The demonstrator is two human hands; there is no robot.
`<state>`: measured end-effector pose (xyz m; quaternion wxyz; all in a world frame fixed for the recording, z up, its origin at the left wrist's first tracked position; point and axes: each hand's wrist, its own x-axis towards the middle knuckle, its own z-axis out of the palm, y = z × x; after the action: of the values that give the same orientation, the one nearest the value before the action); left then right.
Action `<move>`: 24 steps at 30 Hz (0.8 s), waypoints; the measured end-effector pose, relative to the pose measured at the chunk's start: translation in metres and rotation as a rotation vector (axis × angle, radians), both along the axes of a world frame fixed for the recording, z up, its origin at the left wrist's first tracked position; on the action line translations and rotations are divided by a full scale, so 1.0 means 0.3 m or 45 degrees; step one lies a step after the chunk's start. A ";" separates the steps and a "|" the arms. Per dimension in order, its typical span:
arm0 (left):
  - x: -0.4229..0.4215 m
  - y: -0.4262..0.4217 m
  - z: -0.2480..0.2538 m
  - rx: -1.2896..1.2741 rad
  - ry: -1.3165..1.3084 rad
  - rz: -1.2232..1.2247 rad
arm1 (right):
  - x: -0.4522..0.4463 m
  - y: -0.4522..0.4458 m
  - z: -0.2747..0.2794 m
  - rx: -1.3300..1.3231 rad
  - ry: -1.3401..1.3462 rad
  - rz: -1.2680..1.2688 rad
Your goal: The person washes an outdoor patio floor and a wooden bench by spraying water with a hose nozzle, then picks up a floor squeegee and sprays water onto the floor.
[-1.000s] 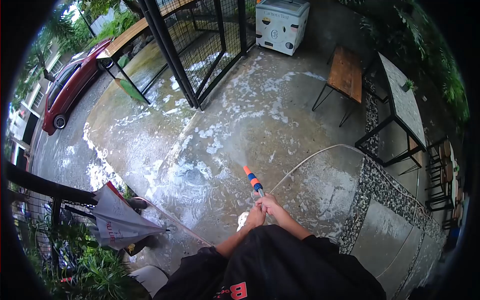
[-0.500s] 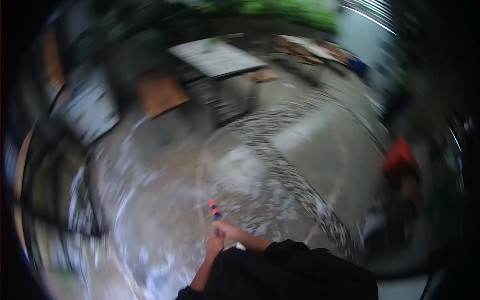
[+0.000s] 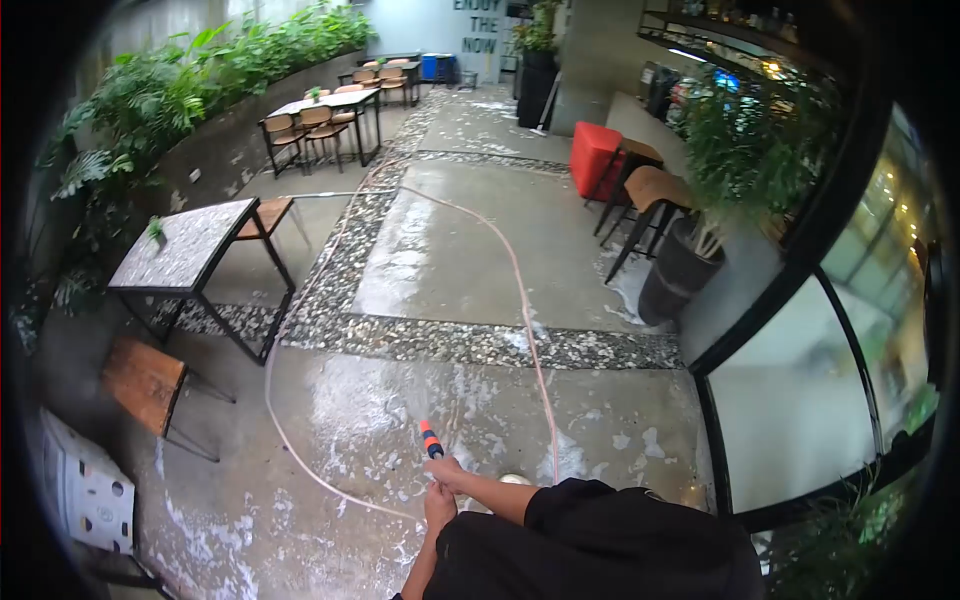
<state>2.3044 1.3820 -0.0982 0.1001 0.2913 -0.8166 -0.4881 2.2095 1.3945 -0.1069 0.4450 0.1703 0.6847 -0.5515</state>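
Observation:
An orange and dark blue hose nozzle (image 3: 431,438) points forward, with a faint spray of water at its tip. My right hand (image 3: 447,472) is closed around its rear end. Just behind and touching it, my left hand (image 3: 438,503) is closed on the hose, whose gripped part is hidden by the fingers. A pale pink hose (image 3: 522,290) loops over the wet concrete floor (image 3: 490,240) on both sides of me. White foam (image 3: 350,395) lies in patches on the floor ahead.
At left stand a table (image 3: 185,240), a wooden stool (image 3: 145,385) and a white box (image 3: 90,485). Pebble strips (image 3: 450,340) cross the floor. To the right are a planter (image 3: 678,272), stools (image 3: 655,190), a red seat (image 3: 597,160) and a glass door (image 3: 790,420).
My view has swung to the right and up and is sharp now, where it was smeared before. Both hands keep their hold on the nozzle and hose.

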 end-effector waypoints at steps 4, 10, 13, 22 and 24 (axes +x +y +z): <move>0.017 0.038 0.035 0.052 -0.156 0.360 | 0.026 -0.036 -0.034 0.138 0.290 0.641; -0.046 0.202 -0.019 -0.032 -0.298 0.616 | -0.027 0.089 -0.141 -0.295 -0.073 0.852; -0.144 0.284 -0.058 -0.021 -0.463 0.593 | -0.115 0.155 -0.134 -0.316 -0.157 0.700; -0.400 0.457 0.059 -0.026 -0.484 0.671 | -0.374 0.309 -0.070 -0.258 -0.531 0.415; -0.428 0.474 0.067 -0.014 -0.504 0.644 | -0.417 0.324 -0.126 -0.302 -0.523 0.409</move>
<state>2.1759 1.5241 -0.0781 0.0592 0.5738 -0.7245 -0.3773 2.0844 1.4916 -0.1447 0.6727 0.1147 0.5293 -0.5041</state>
